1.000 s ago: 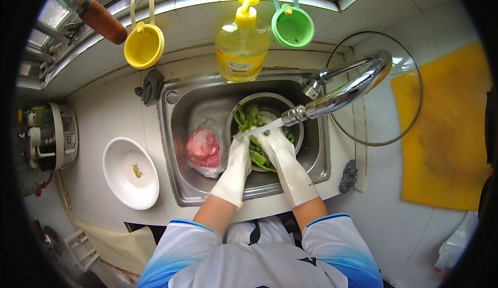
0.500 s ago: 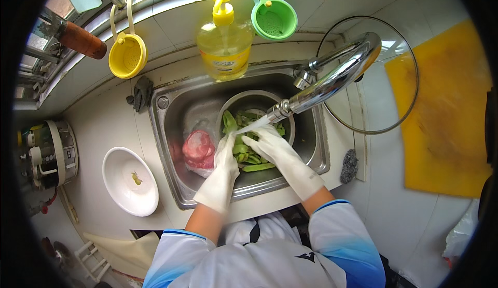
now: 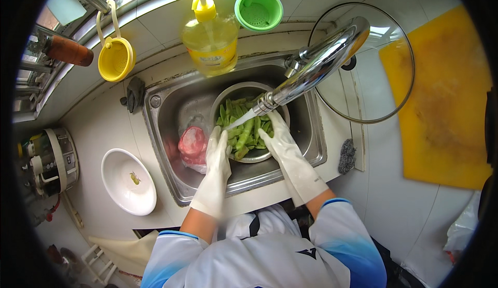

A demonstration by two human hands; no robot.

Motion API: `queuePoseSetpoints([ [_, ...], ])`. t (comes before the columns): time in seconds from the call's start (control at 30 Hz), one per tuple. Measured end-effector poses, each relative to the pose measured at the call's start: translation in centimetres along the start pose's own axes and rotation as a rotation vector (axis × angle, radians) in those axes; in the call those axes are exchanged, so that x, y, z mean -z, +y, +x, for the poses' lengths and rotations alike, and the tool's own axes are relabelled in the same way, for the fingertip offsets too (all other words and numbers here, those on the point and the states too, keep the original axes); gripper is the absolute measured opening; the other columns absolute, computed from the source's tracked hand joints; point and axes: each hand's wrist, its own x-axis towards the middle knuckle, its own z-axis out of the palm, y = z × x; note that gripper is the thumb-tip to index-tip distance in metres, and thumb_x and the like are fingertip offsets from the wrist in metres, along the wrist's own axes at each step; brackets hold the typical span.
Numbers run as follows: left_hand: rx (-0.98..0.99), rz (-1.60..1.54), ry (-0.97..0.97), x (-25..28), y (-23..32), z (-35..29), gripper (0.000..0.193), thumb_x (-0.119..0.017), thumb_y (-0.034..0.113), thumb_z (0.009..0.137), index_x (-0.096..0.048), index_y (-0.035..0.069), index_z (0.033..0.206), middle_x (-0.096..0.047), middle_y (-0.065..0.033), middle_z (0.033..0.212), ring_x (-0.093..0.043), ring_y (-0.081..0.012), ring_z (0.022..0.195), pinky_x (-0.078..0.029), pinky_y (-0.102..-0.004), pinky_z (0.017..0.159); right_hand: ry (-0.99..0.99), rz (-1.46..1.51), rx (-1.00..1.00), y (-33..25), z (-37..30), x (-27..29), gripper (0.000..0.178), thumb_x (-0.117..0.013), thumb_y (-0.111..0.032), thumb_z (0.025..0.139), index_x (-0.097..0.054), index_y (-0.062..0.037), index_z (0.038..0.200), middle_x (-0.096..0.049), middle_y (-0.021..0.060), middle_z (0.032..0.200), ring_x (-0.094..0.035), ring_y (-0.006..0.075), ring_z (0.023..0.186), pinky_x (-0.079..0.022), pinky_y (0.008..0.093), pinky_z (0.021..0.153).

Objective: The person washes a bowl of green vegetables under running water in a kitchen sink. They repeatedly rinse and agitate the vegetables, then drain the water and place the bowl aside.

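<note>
Both my hands wear long white rubber gloves and work at a round metal bowl (image 3: 254, 158) in the steel sink (image 3: 171, 119). The bowl holds flat green bean pods (image 3: 244, 137). Along the bowl's left side rests my left hand (image 3: 218, 155), fingers stretched out. My right hand (image 3: 280, 137) reaches over the right side, thumb and fingers apart against the beans. From the chrome tap (image 3: 316, 72) a stream of water falls on the pods. Left of the bowl, pink raw-looking meat (image 3: 193, 144) lies in a clear plastic bag.
A white oval basin (image 3: 116, 194) with a small scrap inside stands on the left counter. Behind the sink is a yellow soap pump bottle (image 3: 210, 49). A glass lid (image 3: 381, 101), a yellow cutting board (image 3: 441, 106) and a steel scourer (image 3: 347, 156) lie right.
My hands have moved apart, off the middle of the bowl to its two sides. More of the beans shows between them. The whole view has shifted slightly.
</note>
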Motion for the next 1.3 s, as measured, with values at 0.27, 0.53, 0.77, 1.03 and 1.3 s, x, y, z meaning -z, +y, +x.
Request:
queuePoseSetpoints([
  [0.27, -0.194, 0.626, 0.087, -3.0, -1.7, 8.2, 0.079, -0.071, 0.039, 0.105, -0.038, 0.004, 0.167, -0.058, -0.0241, 0.155, -0.06, -0.0296, 0.138, -0.043, -0.0332, 0.117, -0.012, 0.543, -0.405, 3.2, 9.2, -4.9, 0.093, -0.079, -0.045, 0.094, -0.039, -0.0001, 0.165, -0.049, 0.026, 0.163, -0.049, 0.0362, 0.151, -0.036, 0.0364, 0.126],
  [0.53, 0.258, -0.481, -0.415, -4.7, -2.1, 6.5, 0.053, -0.068, 0.036, 0.108, -0.059, 0.003, 0.149, -0.068, -0.0137, 0.139, -0.07, -0.0211, 0.114, -0.058, -0.0335, 0.095, -0.137, 0.537, -0.411, 1.2, 7.7, -1.6, 0.093, -0.077, -0.051, 0.094, -0.042, 0.0003, 0.164, -0.05, 0.0261, 0.163, -0.05, 0.036, 0.15, -0.037, 0.0361, 0.125],
  [0.77, -0.363, 0.403, 0.079, -2.2, -1.3, 4.2, 0.054, -0.061, 0.027, 0.11, -0.054, -0.002, 0.155, -0.065, -0.0203, 0.148, -0.061, -0.0285, 0.136, -0.044, -0.0359, 0.116, -0.215, 0.189, -0.247, -8.2, 0.4, 4.7, 0.076, -0.071, -0.051, 0.099, -0.05, -0.0131, 0.162, -0.054, 0.0246, 0.16, -0.052, 0.0354, 0.148, -0.039, 0.0413, 0.125],
  [1.03, -0.275, 0.382, -0.118, -0.9, -3.4, 12.0, 0.068, -0.063, 0.04, 0.109, -0.048, -0.005, 0.158, -0.06, -0.0211, 0.154, -0.06, -0.032, 0.139, -0.045, -0.0376, 0.117, -0.204, 0.406, 0.014, 3.9, 12.6, -6.2, 0.061, -0.07, -0.03, 0.104, -0.054, -0.0001, 0.154, -0.066, 0.0175, 0.145, -0.062, 0.0259, 0.136, -0.046, 0.0353, 0.116],
  [1.3, -0.196, 0.098, -0.243, -2.6, 2.5, 3.0, 0.065, -0.068, 0.028, 0.107, -0.046, -0.008, 0.157, -0.067, -0.0178, 0.138, -0.065, -0.023, 0.126, -0.05, -0.0339, 0.109, -0.429, 0.766, 0.062, -2.7, 8.1, -3.0, 0.062, -0.078, -0.032, 0.097, -0.063, 0.0013, 0.147, -0.07, 0.0175, 0.142, -0.063, 0.0255, 0.133, -0.044, 0.0372, 0.117],
])
